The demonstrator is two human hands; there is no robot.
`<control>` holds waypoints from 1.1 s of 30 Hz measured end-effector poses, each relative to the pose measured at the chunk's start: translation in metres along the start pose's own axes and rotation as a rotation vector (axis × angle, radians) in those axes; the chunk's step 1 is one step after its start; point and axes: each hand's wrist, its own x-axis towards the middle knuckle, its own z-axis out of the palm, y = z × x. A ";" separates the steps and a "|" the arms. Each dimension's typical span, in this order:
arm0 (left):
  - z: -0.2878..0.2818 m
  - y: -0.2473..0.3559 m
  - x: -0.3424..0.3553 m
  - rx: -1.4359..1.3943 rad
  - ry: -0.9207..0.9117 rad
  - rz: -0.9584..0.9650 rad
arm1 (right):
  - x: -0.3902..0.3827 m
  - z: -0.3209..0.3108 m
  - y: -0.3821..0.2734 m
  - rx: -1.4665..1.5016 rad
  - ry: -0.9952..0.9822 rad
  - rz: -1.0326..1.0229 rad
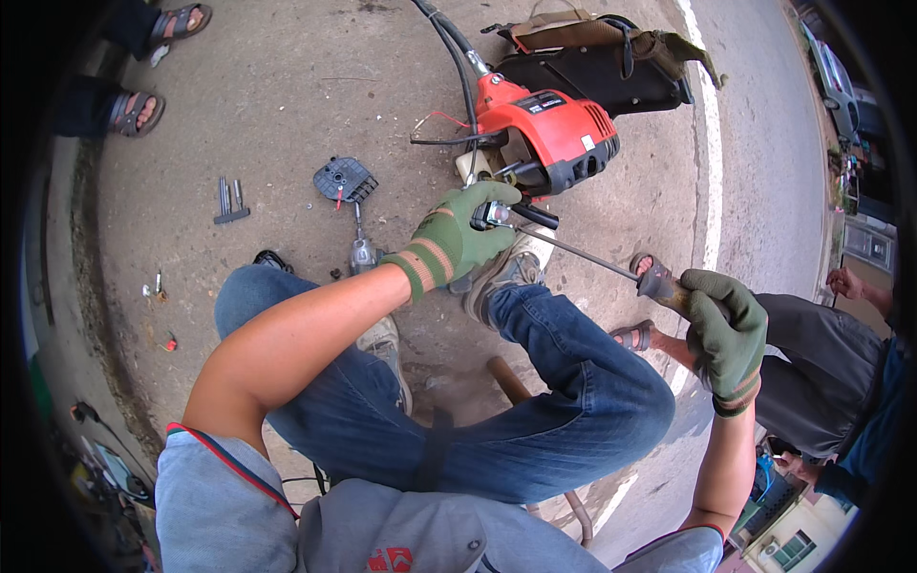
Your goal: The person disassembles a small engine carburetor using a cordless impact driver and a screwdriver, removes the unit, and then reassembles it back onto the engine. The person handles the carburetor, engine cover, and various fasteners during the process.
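My left hand (460, 234), in a green and tan work glove, grips a small carburetor-like part (494, 214) beside the open side of a red engine (554, 138). Its fingers hide much of that part. In my right hand (731, 329), gloved the same way, is the handle of a long screwdriver (583, 256). The shaft points left, and its tip ends at or close to the part in my left hand; I cannot tell whether it touches. Black cables and a thin red wire (444, 116) run from the engine.
Behind the engine lies a black backpack frame (602, 72) with brown straps. A black plastic cover (346, 180), a power tool (363, 253) and a T-handle wrench (231, 216) lie on the concrete. People stand at the upper left and right; a road (764, 124) runs along the right.
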 end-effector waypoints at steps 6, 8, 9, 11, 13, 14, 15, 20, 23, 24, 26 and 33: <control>0.002 -0.001 0.001 -0.085 -0.021 -0.062 | 0.001 0.003 0.006 -0.023 -0.008 -0.036; 0.003 -0.002 0.000 -0.059 0.002 -0.018 | 0.002 0.002 0.008 -0.046 -0.022 -0.081; 0.003 -0.002 0.000 -0.046 0.014 0.005 | 0.003 0.001 0.006 -0.053 -0.033 -0.084; 0.003 -0.004 0.000 -0.026 0.019 0.026 | 0.005 0.000 0.003 -0.076 -0.051 -0.116; 0.003 -0.001 0.000 -0.029 0.004 0.014 | 0.006 -0.002 0.002 -0.125 -0.083 -0.188; 0.001 0.000 0.000 -0.041 -0.012 -0.011 | 0.007 -0.004 0.003 -0.156 -0.108 -0.234; 0.000 0.003 0.000 -0.050 -0.025 -0.037 | 0.009 -0.007 0.007 -0.202 -0.156 -0.300; 0.000 0.000 -0.001 -0.007 -0.005 0.020 | 0.001 0.002 -0.028 0.146 -0.245 -0.116; 0.002 0.008 0.000 0.030 0.018 0.044 | 0.003 0.002 -0.006 -0.002 -0.074 -0.397; 0.004 0.011 -0.001 0.046 0.021 0.035 | 0.004 0.000 0.001 -0.061 -0.085 -0.350; 0.001 0.007 -0.001 0.016 -0.018 -0.076 | 0.007 0.002 0.007 -0.074 -0.111 -0.159; 0.004 0.003 0.001 0.101 0.064 0.094 | 0.012 -0.006 0.012 -0.172 -0.124 -0.411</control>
